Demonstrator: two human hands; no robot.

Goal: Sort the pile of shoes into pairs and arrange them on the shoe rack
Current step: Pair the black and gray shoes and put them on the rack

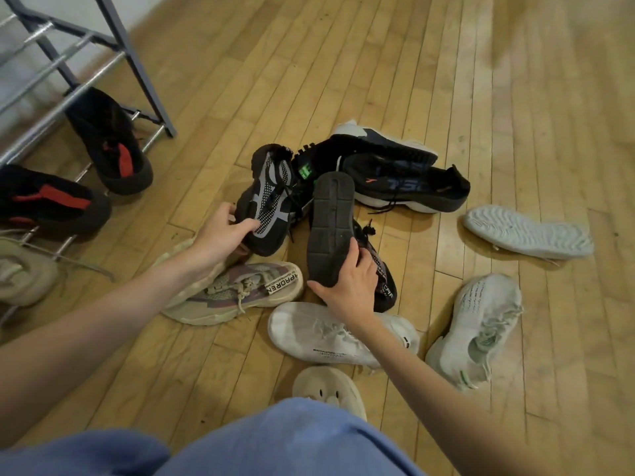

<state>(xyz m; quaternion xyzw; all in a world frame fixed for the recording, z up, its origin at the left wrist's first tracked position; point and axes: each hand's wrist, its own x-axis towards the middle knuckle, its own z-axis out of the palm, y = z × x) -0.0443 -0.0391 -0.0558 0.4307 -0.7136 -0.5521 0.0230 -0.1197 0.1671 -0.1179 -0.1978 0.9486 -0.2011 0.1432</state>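
A pile of shoes lies on the wooden floor. My left hand (225, 235) grips the toe of a black and grey knit sneaker (269, 197) that lies upright in the pile. My right hand (350, 280) holds its mate (331, 221), turned sole up. Behind them lie two black sneakers with white soles (409, 183). A beige and purple sneaker (240, 290) lies under my left wrist. Three white sneakers lie around: one under my right forearm (309, 328), one to the right (477, 328), one sole up (525, 231). The metal shoe rack (68, 56) stands at upper left.
On the rack's lowest bars sit two black shoes with red stripes (113, 142) and a beige sneaker (24, 276). A beige slipper (326, 389) is on the floor near my blue-clad knee (275, 441). Bare wooden floor (515, 97) stretches to the right and back.
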